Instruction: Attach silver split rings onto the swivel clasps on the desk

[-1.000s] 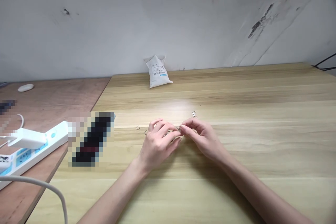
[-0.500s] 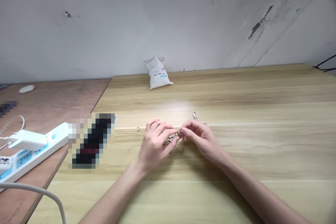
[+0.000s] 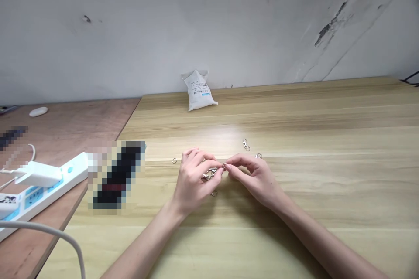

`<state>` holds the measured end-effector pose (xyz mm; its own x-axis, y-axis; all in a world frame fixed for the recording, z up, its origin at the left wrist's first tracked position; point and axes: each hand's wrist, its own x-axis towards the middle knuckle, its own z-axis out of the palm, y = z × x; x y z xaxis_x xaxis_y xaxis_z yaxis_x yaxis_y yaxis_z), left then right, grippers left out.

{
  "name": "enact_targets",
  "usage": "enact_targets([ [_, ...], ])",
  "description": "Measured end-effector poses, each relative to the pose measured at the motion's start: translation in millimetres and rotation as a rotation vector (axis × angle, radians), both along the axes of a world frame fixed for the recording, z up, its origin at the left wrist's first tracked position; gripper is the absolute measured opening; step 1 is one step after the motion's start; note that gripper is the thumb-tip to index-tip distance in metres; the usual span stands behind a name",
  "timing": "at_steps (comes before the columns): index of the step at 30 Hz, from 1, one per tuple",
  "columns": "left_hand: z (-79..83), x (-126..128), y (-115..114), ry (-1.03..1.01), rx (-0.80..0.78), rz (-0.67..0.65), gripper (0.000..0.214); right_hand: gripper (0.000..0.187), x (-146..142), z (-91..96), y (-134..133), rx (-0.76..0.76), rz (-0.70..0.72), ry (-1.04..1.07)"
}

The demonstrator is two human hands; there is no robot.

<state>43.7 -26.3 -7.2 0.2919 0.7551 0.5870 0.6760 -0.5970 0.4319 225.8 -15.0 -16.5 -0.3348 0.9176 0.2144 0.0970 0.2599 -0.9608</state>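
My left hand [image 3: 195, 176] is closed in a pinch, thumb against forefinger, on a small silver lobster clasp that the fingers mostly cover. The fingertips of my right hand [image 3: 257, 178] meet it and pinch a tiny metal ring [image 3: 224, 165]; its exact join with the clasp is hidden. Beneath my left palm lie several silver clasps [image 3: 206, 176], partly covered. A loose ring [image 3: 214, 193] rests just below that hand, and another split ring [image 3: 174, 161] lies to its left. Beyond my right hand is a lobster clasp with a ring on it [image 3: 246, 144].
One more metal piece [image 3: 259, 155] shows behind my right knuckles. A white plastic packet [image 3: 200, 93] leans near the wall. At left are a blurred-out dark object [image 3: 118, 176], a white power strip [image 3: 73, 172] with a charger [image 3: 41, 174], and a grey cable [image 3: 62, 233].
My fingertips have drawn closer together, covering more of the metal pieces between them. The view has shifted slightly, and the metal piece behind my right hand shows more.
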Motion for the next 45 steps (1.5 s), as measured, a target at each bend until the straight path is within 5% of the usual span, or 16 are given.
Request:
enact_targets([
  [6,1.0,1.4,0.1,-0.081,-0.115,-0.023,0.008,0.019,1.7,-0.3,-1.8,0.338,-0.031,-0.126],
  [11,3.3,-0.6,0.3,-0.241,-0.314,-0.044,0.007,0.027,3.1,4.1,-0.3,0.283,0.077,-0.14],
  [14,2.9,-1.5,0.4,-0.286,-0.362,-0.06,0.006,0.016,4.8,4.0,-0.3,0.231,0.107,-0.175],
  [22,0.2,-2.3,2.3,-0.083,-0.145,0.001,0.006,0.021,8.0,5.4,0.0,0.02,0.061,-0.114],
  [30,-4.9,-3.2,1.8,0.17,-0.027,-0.031,0.009,0.021,5.0,1.9,-1.1,0.143,0.013,-0.272],
  [38,-4.7,-4.8,3.4,0.097,-0.075,-0.042,0.007,0.016,7.6,-5.4,1.4,0.159,0.027,-0.283],
  [45,-0.3,-0.6,1.9,-0.07,-0.291,-0.061,0.01,0.018,7.6,-6.5,3.8,0.098,0.07,-0.186],
])
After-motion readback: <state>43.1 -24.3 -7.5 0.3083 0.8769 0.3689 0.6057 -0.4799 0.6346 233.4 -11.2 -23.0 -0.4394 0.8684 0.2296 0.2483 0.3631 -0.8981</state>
